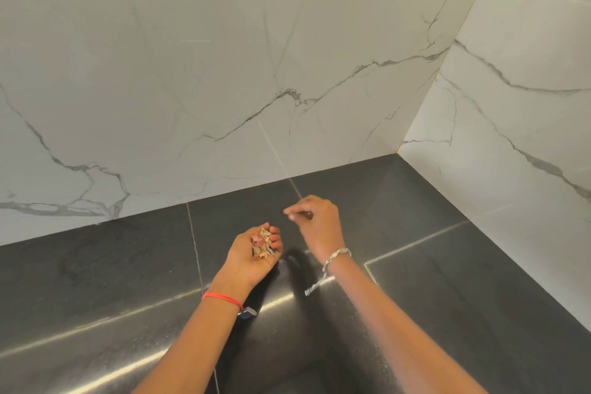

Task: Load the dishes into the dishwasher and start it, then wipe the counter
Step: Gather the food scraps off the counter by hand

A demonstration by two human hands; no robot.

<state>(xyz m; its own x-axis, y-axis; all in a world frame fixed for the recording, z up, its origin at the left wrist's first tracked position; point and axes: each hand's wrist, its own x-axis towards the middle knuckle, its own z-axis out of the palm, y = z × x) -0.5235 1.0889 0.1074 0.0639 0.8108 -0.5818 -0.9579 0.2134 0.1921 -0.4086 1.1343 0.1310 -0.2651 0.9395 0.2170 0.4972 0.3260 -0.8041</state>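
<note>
Counter (96, 281) of dark, glossy stone tiles fills the lower half of the view. Its back edge climbs from the lower left to a corner at the upper right, so its long run lies left to right along the back wall (192, 73); a shorter stretch comes forward along the side wall (511, 105). Both walls are pale, marble-look tile with grey veins. Thin light grout lines cross the dark surface, and bright streaks of reflected light lie on it.

Two bare forearms reach in from the bottom edge. The left hand (256, 253) is held palm up over the middle of the counter, fingers curled into a cup around a small heap of dry peel scraps (262, 245) — papery, tan and pinkish. A red thread (222, 297) circles that wrist.

The right hand (319, 221) hovers just beside it, nearer the back wall, palm down, thumb and fingertips drawn together. It is blurred — whether anything sits between the fingertips cannot be told. A silver bracelet (335, 254) hangs at its wrist. Dark shadows of both hands fall on the tiles beneath.
</note>
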